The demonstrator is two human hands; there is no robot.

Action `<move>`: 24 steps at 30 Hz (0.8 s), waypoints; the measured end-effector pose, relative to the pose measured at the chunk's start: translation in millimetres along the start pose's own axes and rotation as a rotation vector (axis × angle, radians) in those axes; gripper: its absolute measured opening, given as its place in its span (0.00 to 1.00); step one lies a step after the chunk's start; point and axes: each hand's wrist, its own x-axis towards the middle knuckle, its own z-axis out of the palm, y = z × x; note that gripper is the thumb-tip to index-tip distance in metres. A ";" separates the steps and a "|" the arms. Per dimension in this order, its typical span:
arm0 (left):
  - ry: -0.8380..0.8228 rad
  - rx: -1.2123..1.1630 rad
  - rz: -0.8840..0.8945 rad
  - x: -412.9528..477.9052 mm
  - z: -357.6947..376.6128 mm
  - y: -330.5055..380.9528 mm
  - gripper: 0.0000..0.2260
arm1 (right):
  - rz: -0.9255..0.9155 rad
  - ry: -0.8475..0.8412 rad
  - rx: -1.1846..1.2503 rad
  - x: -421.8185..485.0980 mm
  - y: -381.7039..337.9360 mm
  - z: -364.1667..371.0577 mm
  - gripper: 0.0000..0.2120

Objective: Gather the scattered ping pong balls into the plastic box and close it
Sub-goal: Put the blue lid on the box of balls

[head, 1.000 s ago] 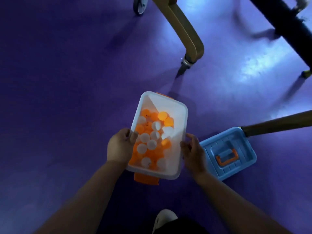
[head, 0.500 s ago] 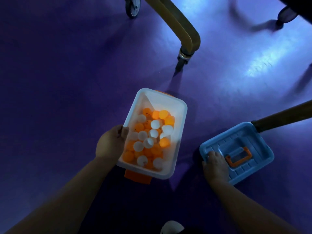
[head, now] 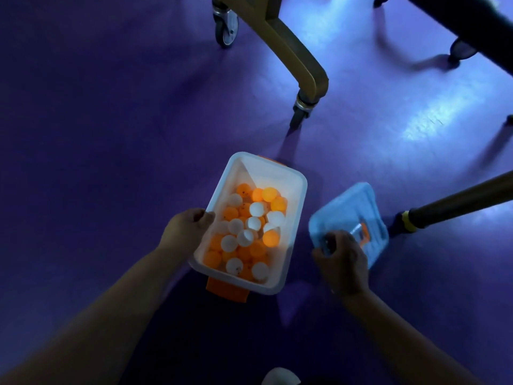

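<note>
A white plastic box [head: 298, 190] with orange latches holds several orange and white ping pong balls [head: 247, 232]. My left hand [head: 186, 229] grips its left rim, thumb hooked over the edge. The blue lid [head: 352, 207] with an orange handle is tilted and blurred to the right of the box. My right hand [head: 341, 259] grips the lid's near corner. The box stands uncovered.
The floor is purple. A gold table leg with a caster [head: 302, 109] stands just beyond the box, and another wheel [head: 226, 29] is further back. A dark pole with a yellow band [head: 433, 215] lies right of the lid. A dark frame [head: 472, 31] crosses the top right.
My right hand left the box's right rim, reached to the lid on the floor and took hold of it. The lid now tilts up and sits closer to the box.
</note>
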 end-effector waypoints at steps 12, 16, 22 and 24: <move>-0.020 -0.281 -0.090 -14.1 -22.1 -6.4 0.19 | -0.779 -0.164 -0.173 -21.7 -132.2 26.2 0.09; -0.118 -0.265 -0.088 -20.1 -29.5 -12.2 0.19 | -0.833 -0.302 -0.137 -31.9 -145.8 41.5 0.11; -0.199 -0.146 -0.075 -22.8 -34.1 -18.5 0.13 | -0.838 -0.296 -0.113 -36.5 -144.2 52.1 0.14; -0.251 -0.149 -0.104 -23.8 -35.8 -18.0 0.11 | -0.857 -0.339 -0.088 -36.5 -140.4 53.9 0.13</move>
